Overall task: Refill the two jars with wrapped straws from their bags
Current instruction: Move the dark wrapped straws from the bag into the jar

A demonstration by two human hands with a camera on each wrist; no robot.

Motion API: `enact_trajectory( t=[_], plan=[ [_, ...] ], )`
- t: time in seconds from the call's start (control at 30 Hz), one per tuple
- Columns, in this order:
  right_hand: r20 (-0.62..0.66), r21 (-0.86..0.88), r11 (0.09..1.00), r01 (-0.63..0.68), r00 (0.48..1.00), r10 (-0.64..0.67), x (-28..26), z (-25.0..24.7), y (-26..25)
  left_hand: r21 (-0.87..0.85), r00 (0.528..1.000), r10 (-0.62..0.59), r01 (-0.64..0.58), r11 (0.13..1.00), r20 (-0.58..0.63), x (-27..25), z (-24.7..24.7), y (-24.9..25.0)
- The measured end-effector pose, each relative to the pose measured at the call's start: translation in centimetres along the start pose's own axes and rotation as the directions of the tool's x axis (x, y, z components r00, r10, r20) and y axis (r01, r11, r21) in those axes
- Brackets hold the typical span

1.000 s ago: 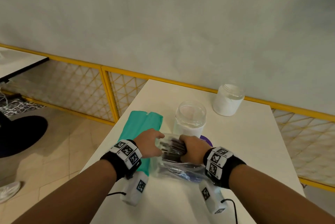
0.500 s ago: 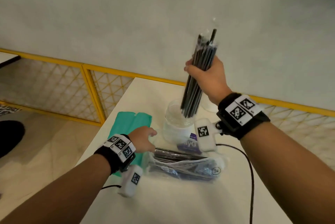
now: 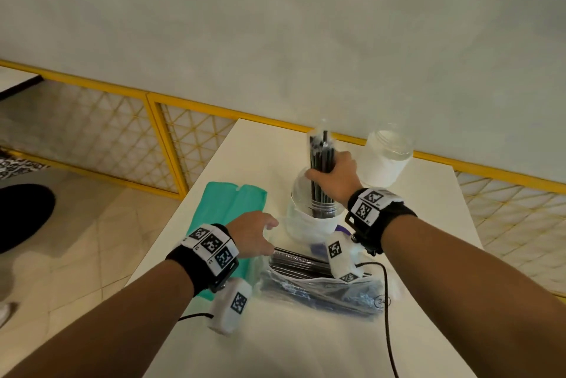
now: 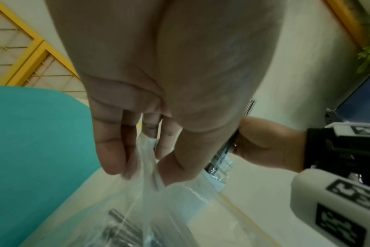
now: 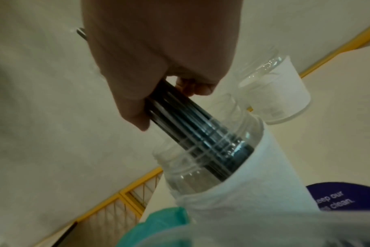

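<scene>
My right hand (image 3: 332,172) (image 5: 158,80) grips a bundle of black wrapped straws (image 3: 321,169) (image 5: 192,123), whose lower ends stand inside the near clear jar (image 3: 301,212) (image 5: 201,170). A second, empty jar (image 3: 382,158) (image 5: 281,93) stands behind it to the right. My left hand (image 3: 252,235) (image 4: 137,150) pinches the mouth of a clear plastic bag (image 3: 318,285) (image 4: 158,208) lying on the table with more black straws inside. A teal bag (image 3: 229,215) (image 4: 32,150) lies flat to the left under my left wrist.
The white table (image 3: 428,255) has its left edge just beyond the teal bag. A yellow mesh railing (image 3: 153,139) runs behind, with tiled floor below. A purple sticker (image 5: 338,197) lies by the near jar. Wrist-camera cables (image 3: 386,316) trail across the table front.
My right hand has come down from high above the table, lowering the straw bundle into the near jar. The left hand stays on the bag's mouth.
</scene>
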State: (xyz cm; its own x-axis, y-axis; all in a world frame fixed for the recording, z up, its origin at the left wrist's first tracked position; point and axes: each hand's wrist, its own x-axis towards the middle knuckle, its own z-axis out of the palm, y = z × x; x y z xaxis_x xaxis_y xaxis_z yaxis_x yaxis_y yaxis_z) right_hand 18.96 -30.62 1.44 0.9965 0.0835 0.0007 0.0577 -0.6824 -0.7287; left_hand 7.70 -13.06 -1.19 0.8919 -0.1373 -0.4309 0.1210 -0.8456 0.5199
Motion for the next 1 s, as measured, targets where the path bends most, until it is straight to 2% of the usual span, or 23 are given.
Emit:
enact_trajectory(
  t=[0.13,0.4,0.57,0.67,0.73,0.8,0.83,0.87,0.9,0.93,0.97,1.0],
  plan=[
    [0.192,-0.084,0.996,-0.022,0.981,0.038,-0.5,0.1,0.6,-0.001,1.0,-0.001,0.001,1.0,0.009,0.1,0.0,-0.2],
    [0.226,-0.125,0.979,-0.164,0.956,0.189,0.8,-0.9,-0.2,-0.016,1.0,-0.003,0.004,1.0,0.019,0.2,-0.3,-0.2],
    [0.256,-0.148,0.985,-0.092,0.958,0.128,-0.7,-1.5,-0.2,-0.002,1.0,0.004,-0.004,1.0,0.029,-0.1,-0.2,0.0],
    [0.224,-0.174,0.983,-0.064,0.969,0.102,-2.0,-2.5,-0.2,-0.021,1.0,0.004,-0.003,1.0,0.011,-0.6,-0.2,0.1],
    [0.109,-0.081,0.995,-0.054,0.992,0.062,-3.5,-3.0,-0.3,-0.028,1.0,0.012,-0.012,1.0,-0.003,-1.1,-0.1,0.1],
    [0.029,0.03,0.999,0.027,0.999,-0.028,-5.5,-3.0,-0.6,-0.041,1.0,0.021,-0.022,0.999,-0.016,-1.6,0.2,0.0],
    [0.073,0.03,0.996,0.078,0.994,-0.08,-6.6,-2.6,-0.7,-0.052,0.999,0.026,-0.027,0.998,-0.023,-1.9,0.4,0.0],
    [0.183,-0.01,0.991,0.132,0.975,-0.128,-7.5,-2.0,-0.6,-0.064,0.999,0.03,-0.032,0.997,-0.034,-2.2,0.6,-0.1],
    [0.336,-0.081,0.978,0.19,0.929,-0.153,-8.4,-1.0,-0.2,-0.074,0.998,0.035,-0.038,0.997,-0.047,-2.5,0.9,-0.1],
    [0.488,-0.187,0.951,0.247,0.863,-0.128,-9.1,0.0,0.4,-0.081,0.997,0.039,-0.044,0.996,-0.061,-2.7,1.1,-0.1],
    [0.584,-0.304,0.906,0.294,0.809,-0.066,-9.7,1.3,1.2,-0.085,0.996,0.043,-0.049,0.995,-0.072,-2.9,1.2,-0.1],
    [0.621,-0.402,0.857,0.322,0.784,-0.003,-10.2,2.5,2.0,-0.085,0.996,0.048,-0.055,0.995,-0.081,-3.2,1.4,-0.1]
  ],
)
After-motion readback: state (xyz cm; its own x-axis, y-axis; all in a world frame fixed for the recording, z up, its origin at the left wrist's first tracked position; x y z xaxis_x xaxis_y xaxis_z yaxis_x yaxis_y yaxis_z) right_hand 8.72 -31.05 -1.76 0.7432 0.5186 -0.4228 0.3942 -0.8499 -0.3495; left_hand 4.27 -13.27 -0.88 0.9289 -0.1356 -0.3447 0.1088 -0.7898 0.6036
